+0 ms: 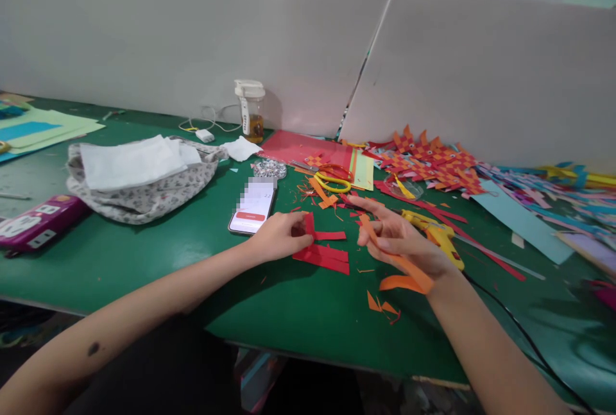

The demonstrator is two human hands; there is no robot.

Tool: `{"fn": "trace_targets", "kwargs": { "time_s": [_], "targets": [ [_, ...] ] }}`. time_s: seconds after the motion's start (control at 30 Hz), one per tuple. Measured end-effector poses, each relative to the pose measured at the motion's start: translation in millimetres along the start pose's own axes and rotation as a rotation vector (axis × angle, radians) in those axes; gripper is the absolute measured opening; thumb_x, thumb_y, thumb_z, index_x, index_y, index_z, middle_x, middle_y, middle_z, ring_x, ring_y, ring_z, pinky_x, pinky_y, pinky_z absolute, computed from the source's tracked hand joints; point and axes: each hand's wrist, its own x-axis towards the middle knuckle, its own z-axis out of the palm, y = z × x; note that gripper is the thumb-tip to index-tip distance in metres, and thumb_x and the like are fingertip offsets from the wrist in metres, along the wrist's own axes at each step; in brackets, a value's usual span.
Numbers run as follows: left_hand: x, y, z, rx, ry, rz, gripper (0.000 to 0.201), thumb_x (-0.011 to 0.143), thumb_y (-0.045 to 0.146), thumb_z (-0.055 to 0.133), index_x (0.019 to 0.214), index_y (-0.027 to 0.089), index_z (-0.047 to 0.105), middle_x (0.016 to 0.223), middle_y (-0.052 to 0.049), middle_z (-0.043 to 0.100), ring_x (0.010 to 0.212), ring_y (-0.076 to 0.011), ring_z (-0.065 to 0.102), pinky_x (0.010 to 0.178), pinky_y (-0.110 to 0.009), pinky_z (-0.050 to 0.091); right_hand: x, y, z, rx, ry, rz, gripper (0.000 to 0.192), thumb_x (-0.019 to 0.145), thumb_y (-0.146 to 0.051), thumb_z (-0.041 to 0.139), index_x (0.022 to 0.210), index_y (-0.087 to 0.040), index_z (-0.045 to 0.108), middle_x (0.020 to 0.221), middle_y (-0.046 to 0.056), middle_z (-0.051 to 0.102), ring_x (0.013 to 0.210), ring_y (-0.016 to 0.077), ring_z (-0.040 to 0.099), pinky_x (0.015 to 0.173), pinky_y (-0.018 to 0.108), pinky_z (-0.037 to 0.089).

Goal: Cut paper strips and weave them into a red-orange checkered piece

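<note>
My left hand (279, 235) rests on the green table (144, 261) and pinches the end of a red paper strip (309, 222), above a small pile of red strips (325, 256). My right hand (402, 238) is raised just above the table to the right, fingers spread, with a long orange paper strip (402, 266) running across the palm and curling under the wrist. The two hands are a short way apart. Small orange scraps (380, 304) lie below the right hand.
A phone (253, 208) lies left of my left hand. Yellow and red scissors (333, 179) and a yellow glue gun (436, 232) are nearby. Woven red-orange paper pieces (428, 161), coloured strips (543, 187), a cloth bag (139, 184), a bottle (251, 111) and a power strip (33, 222) surround them.
</note>
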Motion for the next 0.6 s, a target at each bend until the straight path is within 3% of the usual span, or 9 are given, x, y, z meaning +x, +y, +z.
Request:
{"fn": "trace_targets", "kwargs": {
  "time_s": [0.13,0.23,0.33,0.4,0.5,0.6],
  "targets": [
    [0,1,-1.9,-0.031,-0.031,-0.013,0.014,0.076,0.03,0.049,0.075,0.019,0.058,0.069,0.0,0.066,0.064,-0.0149,0.063,0.057,-0.024,0.046,1,4,-3,0.122,0.134,-0.155,0.067,0.06,-0.05,0.068,0.122,-0.034,0.05,0.066,-0.003,0.05,0.046,0.0065,0.037,0.036,0.019,0.03],
    [0,1,-2.8,-0.056,-0.034,-0.028,0.012,0.075,0.027,0.049,0.073,0.019,0.056,0.07,-0.002,0.068,0.065,-0.0157,0.064,0.058,-0.025,0.047,9,8,4,0.144,0.236,-0.152,0.055,0.063,-0.046,0.068,0.114,-0.033,0.053,0.07,-0.004,0.048,0.05,0.0058,0.042,0.039,0.017,0.035],
    [0,1,-3.4,-0.117,-0.038,-0.049,0.01,0.075,0.024,0.046,0.073,0.019,0.054,0.07,-0.001,0.068,0.064,-0.0153,0.065,0.059,-0.025,0.048,20,19,18,-0.011,0.25,-0.017,0.051,0.06,-0.036,0.074,0.105,-0.025,0.054,0.08,-0.001,0.054,0.062,0.0102,0.054,0.047,0.021,0.044],
    [1,1,-3.8,-0.161,-0.053,-0.058,0.011,0.076,0.023,0.044,0.073,0.018,0.053,0.068,0.0,0.069,0.064,-0.0144,0.065,0.06,-0.024,0.048,27,28,25,-0.148,0.293,-0.001,0.05,0.059,-0.038,0.075,0.102,-0.021,0.054,0.082,0.002,0.058,0.066,0.0127,0.056,0.056,0.026,0.048],
    [1,1,-4.4,-0.166,-0.064,-0.056,0.014,0.076,0.022,0.042,0.069,0.018,0.053,0.066,0.0,0.068,0.063,-0.0138,0.064,0.062,-0.023,0.047,30,39,32,-0.466,0.426,-0.052,0.046,0.063,-0.043,0.07,0.099,-0.019,0.056,0.076,0.001,0.057,0.054,0.0097,0.049,0.055,0.028,0.046],
    [1,3,-4.9,-0.136,-0.057,-0.062,0.016,0.077,0.023,0.041,0.068,0.018,0.053,0.064,0.0,0.067,0.062,-0.014,0.064,0.061,-0.024,0.047,29,43,32,-0.559,0.475,-0.101,0.046,0.067,-0.048,0.066,0.102,-0.019,0.055,0.071,-0.001,0.053,0.046,0.0072,0.042,0.049,0.026,0.042]
  ]
}}
